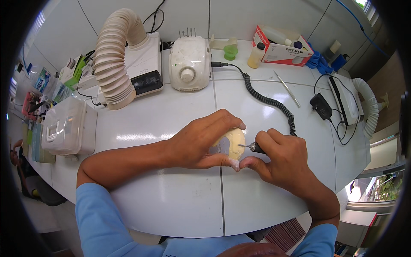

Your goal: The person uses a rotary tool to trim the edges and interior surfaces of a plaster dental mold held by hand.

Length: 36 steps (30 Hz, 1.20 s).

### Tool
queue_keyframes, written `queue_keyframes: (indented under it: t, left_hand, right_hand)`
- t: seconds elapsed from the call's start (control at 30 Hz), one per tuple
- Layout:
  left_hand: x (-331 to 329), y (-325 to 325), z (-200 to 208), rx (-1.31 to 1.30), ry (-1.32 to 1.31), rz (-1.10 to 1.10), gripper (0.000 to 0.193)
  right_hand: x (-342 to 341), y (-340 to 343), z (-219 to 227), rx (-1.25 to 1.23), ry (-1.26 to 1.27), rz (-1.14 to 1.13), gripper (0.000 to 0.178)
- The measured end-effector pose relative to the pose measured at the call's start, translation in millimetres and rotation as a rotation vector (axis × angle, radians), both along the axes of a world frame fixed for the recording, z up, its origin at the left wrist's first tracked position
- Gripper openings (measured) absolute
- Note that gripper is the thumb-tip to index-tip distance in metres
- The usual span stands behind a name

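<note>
Over the middle of the white table, my left hand [198,139] is closed on a pale yellow, curved dental plaster model [236,142], with fingers over its top and thumb along its lower edge. My right hand [280,158] grips a dark rotary handpiece [257,147]. Its thin metal bur points left and meets the model's right side, as far as I can see. The right thumb is close to the left thumb tip. Whitish dust coats the left thumb. A coiled black cord [269,101] runs from behind the right hand to a white control box [189,64] with a knob.
A ribbed white suction hose [112,60] arches at the back left beside a clear plastic box [68,126]. At the back stand a yellowish bottle [256,55], a green cup [230,52] and a mask box [287,51]. A slim pen-like tool [287,89] and a black adapter [320,106] lie right.
</note>
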State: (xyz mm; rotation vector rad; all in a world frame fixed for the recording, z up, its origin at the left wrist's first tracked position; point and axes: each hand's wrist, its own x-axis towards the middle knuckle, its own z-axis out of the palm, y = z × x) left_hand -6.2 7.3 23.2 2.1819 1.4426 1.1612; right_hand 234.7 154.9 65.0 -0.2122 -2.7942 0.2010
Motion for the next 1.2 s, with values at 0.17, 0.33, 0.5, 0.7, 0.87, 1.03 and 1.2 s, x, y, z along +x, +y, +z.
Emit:
queue_keyframes:
  t: [0.17,0.33,0.5,0.7,0.87,1.03,1.2]
  left_hand:
    - [-0.3,0.0,0.3,0.006,0.005,0.007,0.083]
    - [-0.4,0.3,0.7,-0.003,-0.01,0.005,0.082]
    - [-0.4,0.1,-0.5,-0.001,-0.006,0.014,0.081]
    - [-0.7,0.1,-0.6,0.01,-0.002,0.011,0.081]
    - [-1.1,1.0,-1.2,0.007,0.002,0.019,0.082]
    - [-0.9,3.1,-2.0,0.068,0.004,0.019,0.077]
    - [-0.7,2.8,-0.3,0.038,0.0,0.018,0.077]
  right_hand:
    - [-2.1,2.4,-5.1,-0.018,0.054,-0.007,0.06]
    - [-0.4,1.5,-1.5,0.001,-0.01,0.013,0.06]
    - [-2.7,1.6,-2.8,-0.021,0.035,-0.024,0.058]
    - [-1.7,0.8,-0.6,-0.017,0.022,0.0,0.058]
    - [-0.9,1.8,-2.3,-0.018,0.019,-0.006,0.058]
    - [-1.7,3.2,-6.0,-0.028,0.042,-0.013,0.059]
    - [-0.7,1.3,-3.1,-0.004,-0.002,-0.002,0.058]
